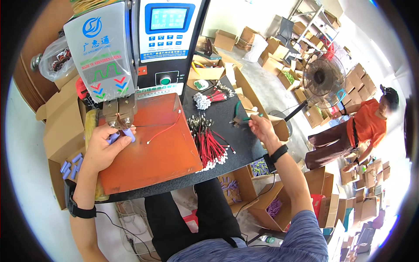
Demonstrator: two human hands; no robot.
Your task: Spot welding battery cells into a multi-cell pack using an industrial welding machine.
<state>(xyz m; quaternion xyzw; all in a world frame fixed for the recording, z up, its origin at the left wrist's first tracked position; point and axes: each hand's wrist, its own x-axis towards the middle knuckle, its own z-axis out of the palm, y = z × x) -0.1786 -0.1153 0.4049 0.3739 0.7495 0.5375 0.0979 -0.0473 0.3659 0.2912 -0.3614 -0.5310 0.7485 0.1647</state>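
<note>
My left hand [104, 146] is closed around purple cylindrical battery cells [129, 135], held right beneath the metal electrodes [118, 118] of a spot welder [102, 52]. From the cells a thin wire [168, 128], partly red with a white end, trails over the orange board [161, 161]. To the right, my right hand [262, 130] has its fingers curled at one handle of green-handled pliers [238, 117] at the dark bench's far edge. Between the hands lies a bundle of red and black wires [209, 146] with white connectors. A second wire bundle [211, 97] sits behind it.
The welder's control unit [168, 43] stands at the back. An open carton of purple cells [65, 168] is at left; more cartons [273, 209] stand below the bench. A standing fan [323, 81] and a person in an orange shirt [369, 120] are at right.
</note>
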